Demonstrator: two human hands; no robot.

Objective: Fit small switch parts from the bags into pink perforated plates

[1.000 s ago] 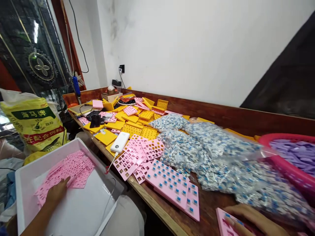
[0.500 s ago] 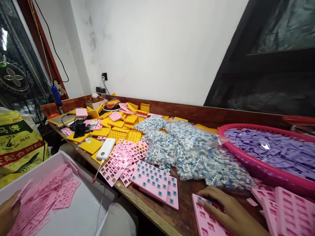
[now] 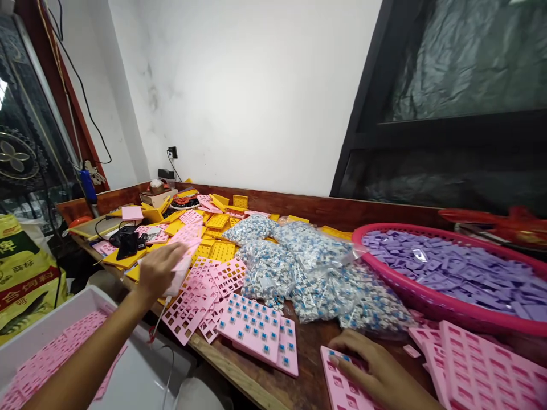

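My left hand [image 3: 159, 270] is raised over the left part of the wooden table [image 3: 248, 376], closed on a blurred pink perforated plate [image 3: 187, 237] held above the loose pink grid plates [image 3: 200, 293]. My right hand [image 3: 376, 370] rests at the table's front edge, fingers curled down on a pink switch tray [image 3: 342, 387] with blue switches in some slots. A pink tray filled with blue switches [image 3: 256, 327] lies between the two hands.
Clear bags of blue-and-white switches [image 3: 307, 267] fill the middle. A pink basket [image 3: 427, 302] of purple keycaps stands at the right, with pink trays [image 3: 482, 370] in front. Yellow plates [image 3: 213, 225] cover the far left. A white bin [image 3: 47, 327] of pink plates sits low left.
My left hand has left the white bin with a pink plate and swung up over the table. The view has turned right. The right hand stays on its tray.
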